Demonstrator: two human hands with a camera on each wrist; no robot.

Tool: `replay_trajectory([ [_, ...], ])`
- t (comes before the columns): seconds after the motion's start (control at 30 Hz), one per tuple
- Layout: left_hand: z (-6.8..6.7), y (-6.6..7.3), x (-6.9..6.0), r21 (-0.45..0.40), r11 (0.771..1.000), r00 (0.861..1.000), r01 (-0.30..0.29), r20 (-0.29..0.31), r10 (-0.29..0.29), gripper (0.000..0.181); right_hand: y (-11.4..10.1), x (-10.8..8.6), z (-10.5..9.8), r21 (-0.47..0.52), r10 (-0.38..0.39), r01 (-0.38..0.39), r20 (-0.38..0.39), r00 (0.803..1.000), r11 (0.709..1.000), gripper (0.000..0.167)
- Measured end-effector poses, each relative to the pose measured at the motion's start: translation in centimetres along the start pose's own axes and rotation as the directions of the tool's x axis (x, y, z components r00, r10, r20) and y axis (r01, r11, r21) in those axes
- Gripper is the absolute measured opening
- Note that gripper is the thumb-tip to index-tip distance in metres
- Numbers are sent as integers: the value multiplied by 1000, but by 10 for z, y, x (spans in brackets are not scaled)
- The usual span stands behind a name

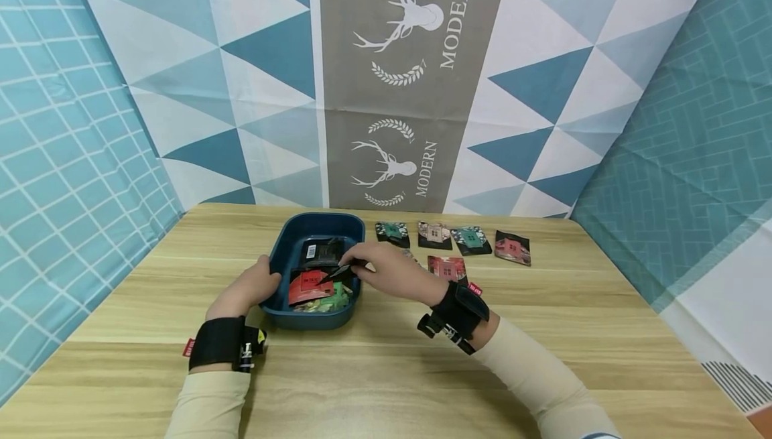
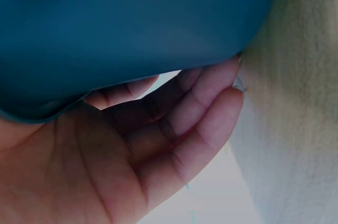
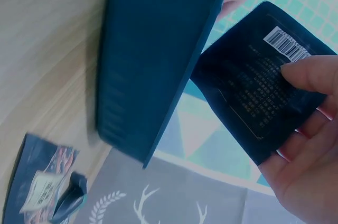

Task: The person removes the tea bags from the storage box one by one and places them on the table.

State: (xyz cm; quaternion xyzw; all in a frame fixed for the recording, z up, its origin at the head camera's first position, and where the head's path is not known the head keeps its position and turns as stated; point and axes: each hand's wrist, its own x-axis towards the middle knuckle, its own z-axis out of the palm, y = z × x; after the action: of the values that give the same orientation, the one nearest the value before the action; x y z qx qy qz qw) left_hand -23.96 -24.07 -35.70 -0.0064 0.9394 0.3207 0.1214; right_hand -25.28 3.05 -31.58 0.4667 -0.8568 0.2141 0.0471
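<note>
A dark blue plastic bin [image 1: 315,320] stands on the table. My left hand [image 1: 253,285] grips its left side; in the left wrist view the curled fingers [image 2: 195,102] lie against the outer wall, the thumb mostly hidden by the rim. My right hand [image 1: 395,271] pinches a black sachet [image 3: 248,86] between thumb and fingers above the bin's right side. Its printed back with a barcode faces the right wrist camera. Inside the bin lie a red-fronted sachet [image 1: 309,286], a green one [image 1: 335,301] and a black one with its barcode up [image 1: 319,252].
Right of the bin several sachets lie on the wooden table [image 1: 362,385]: a teal one [image 1: 393,232], a beige one [image 1: 435,234], another teal one [image 1: 472,240] and red ones [image 1: 512,248]. One is partly hidden behind my right hand. A patterned cloth [image 1: 271,124] hangs behind.
</note>
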Motion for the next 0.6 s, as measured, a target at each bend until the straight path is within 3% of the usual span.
replay_trajectory([
  [0.37,0,-2,2,7,1000,1000,-1,-7,1,59,14,-16,-14,77,52,-44,-113,992,996,23],
  [0.6,0,-3,2,10,1000,1000,0,-9,0,59,24,-29,-17,89,82,-72,-114,990,993,20],
])
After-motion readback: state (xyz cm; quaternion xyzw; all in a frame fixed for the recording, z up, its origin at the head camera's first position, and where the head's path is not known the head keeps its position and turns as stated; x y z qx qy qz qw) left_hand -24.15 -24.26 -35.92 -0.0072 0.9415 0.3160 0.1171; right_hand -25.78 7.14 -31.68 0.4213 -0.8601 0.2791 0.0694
